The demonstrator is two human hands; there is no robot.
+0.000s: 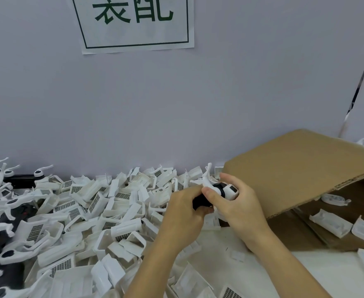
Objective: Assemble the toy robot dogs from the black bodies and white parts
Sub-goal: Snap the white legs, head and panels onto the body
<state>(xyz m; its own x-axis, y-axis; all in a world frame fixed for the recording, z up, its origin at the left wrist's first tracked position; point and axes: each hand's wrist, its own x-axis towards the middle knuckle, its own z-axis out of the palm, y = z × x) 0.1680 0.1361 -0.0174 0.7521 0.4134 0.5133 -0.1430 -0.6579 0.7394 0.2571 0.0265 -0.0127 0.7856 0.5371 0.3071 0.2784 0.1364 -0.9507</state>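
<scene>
My two hands meet above the table's middle, holding one toy robot dog (221, 189) between them. My left hand (183, 214) grips its black body from the left. My right hand (237, 203) curls round the white front end, thumb on top. A white leg sticks up from the dog toward the wall. A big heap of white shell parts (103, 211) with grid stickers covers the table to the left. Black bodies with white legs (2, 229) lie at the far left edge.
A tilted cardboard box (301, 173) lies open at the right, with several white parts (329, 224) inside and in front of it. A grey wall with a paper sign (133, 22) stands right behind the heap. More white parts lie near the bottom edge.
</scene>
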